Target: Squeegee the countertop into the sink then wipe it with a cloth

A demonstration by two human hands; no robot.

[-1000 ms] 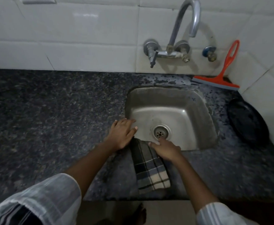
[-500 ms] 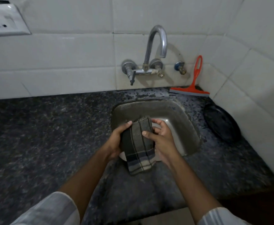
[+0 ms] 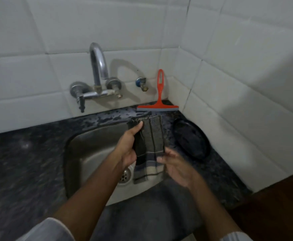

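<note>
nearest the camera: two pale sleeves at the bottom edge, bare forearms reaching forward over the front strip of the dark speckled granite countertop (image 3: 29, 171). right hand (image 3: 178, 169) is over the right front part of the sink, fingers spread and loosely curled, fingertips at the lower right edge of the checked cloth (image 3: 150, 148); motion blur there, so cannot tell whether it actually pinches the fabric or only touches it. left hand (image 3: 129, 146) is closed on the cloth's left edge, thumb pressed on the upper left corner, fingers wrapped behind. cloth is held up above the stainless steel sink (image 3: 90, 153), folded into a long strip, dark grey with thin dark lines in the upper part, lighter beige and grey checks at the bottom end, which hangs free over the basin just right of the drain strainer (image 3: 124, 176). beyond the sink, the counter strip along the wall is wet, with droplets and patches of water. a black round plate (image 3: 191, 138) lies on the counter right of the sink, close to the side wall. at the back, a chrome wall-mounted tap (image 3: 97, 79) with curved spout sits over the basin, and a small angle valve (image 3: 142, 83) is right of it. orange squeegee (image 3: 158, 103) stands in the corner, blade down on the countertop, handle leaning upright against the white tiled wall (image 3: 90, 23), untouched by either hand.
</note>
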